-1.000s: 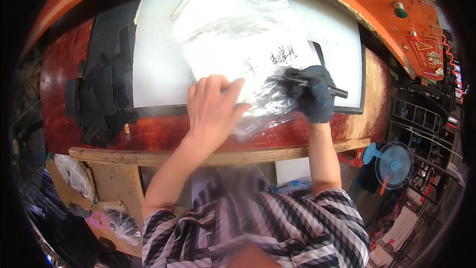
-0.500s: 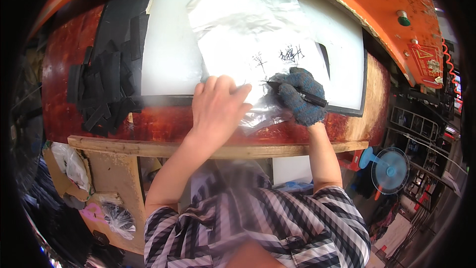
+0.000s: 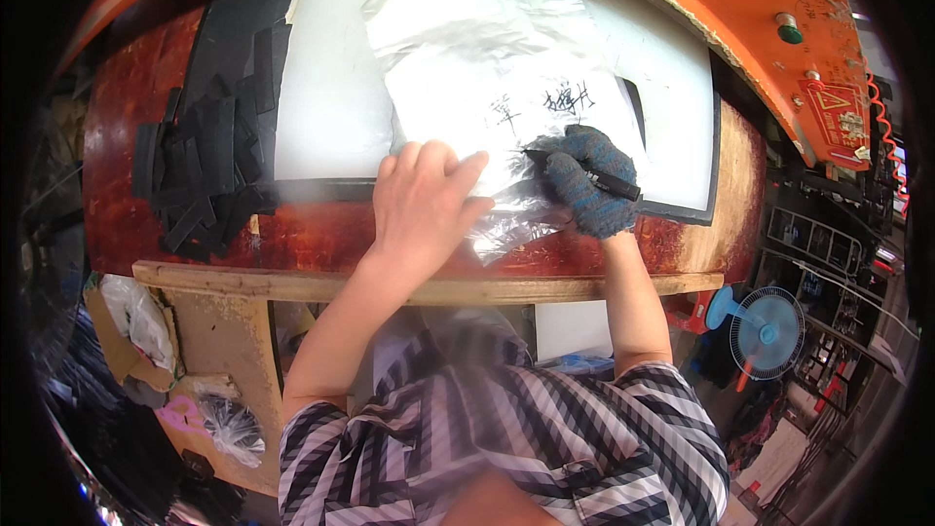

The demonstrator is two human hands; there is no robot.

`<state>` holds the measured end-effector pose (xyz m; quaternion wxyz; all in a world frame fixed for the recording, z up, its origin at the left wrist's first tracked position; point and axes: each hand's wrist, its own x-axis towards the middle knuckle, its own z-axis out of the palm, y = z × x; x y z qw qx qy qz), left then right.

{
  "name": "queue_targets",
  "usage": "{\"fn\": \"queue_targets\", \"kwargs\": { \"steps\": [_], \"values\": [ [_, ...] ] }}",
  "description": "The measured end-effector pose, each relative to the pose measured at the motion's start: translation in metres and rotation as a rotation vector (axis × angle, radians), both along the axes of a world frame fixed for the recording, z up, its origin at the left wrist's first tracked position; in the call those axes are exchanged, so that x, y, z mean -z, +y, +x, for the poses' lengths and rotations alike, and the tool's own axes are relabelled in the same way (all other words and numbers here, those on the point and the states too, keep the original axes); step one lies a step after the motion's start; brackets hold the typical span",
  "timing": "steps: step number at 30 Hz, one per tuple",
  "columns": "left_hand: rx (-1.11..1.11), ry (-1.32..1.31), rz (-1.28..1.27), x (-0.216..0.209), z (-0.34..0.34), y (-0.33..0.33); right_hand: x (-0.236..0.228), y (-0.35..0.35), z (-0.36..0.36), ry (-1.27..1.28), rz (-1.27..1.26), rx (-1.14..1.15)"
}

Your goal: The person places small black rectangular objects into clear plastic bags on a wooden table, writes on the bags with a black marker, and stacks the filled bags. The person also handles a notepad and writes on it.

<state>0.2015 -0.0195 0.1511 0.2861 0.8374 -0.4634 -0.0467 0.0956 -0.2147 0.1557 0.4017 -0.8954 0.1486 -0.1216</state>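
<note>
A clear plastic bag point(image 3: 487, 39) with black handwriting on it lies over a white board point(image 3: 331, 88). My bare left hand point(image 3: 427, 200) rests on the bag's near left part, palm down, thumb and fingers apart. My right hand point(image 3: 592, 180), in a grey-blue knitted glove, is closed around a black marker point(image 3: 616, 187). The marker's tip touches or hovers just over the bag below the written strokes; I cannot tell which. The bag's crumpled near end point(image 3: 511, 234) spills past the board's dark edge onto the red wooden table point(image 3: 321, 239).
Left of the board, black strips point(image 3: 209, 161) lie in a loose pile. An orange machine frame point(image 3: 721, 0) with a green button point(image 3: 789, 29) arches over the far side. Below right stands a blue fan point(image 3: 767, 333). An open cardboard box point(image 3: 146, 331) is at lower left.
My right hand and the marker have shifted very slightly up with the view. My left hand stays on the bag. Little else differs.
</note>
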Motion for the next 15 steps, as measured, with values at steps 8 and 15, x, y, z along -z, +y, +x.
{"fn": "queue_targets", "kwargs": {
  "steps": [8, 15],
  "values": [
    [0.003, -0.008, 0.003, 0.0004, 0.0004, 0.0005, 0.0038, -0.0054, -0.0023, -0.084, -0.094, -0.046],
    [0.001, -0.002, 0.013, -0.0005, 0.0011, 0.0009, 0.0043, -0.0069, -0.0051, 0.009, -0.149, -0.107]
  ]
}}
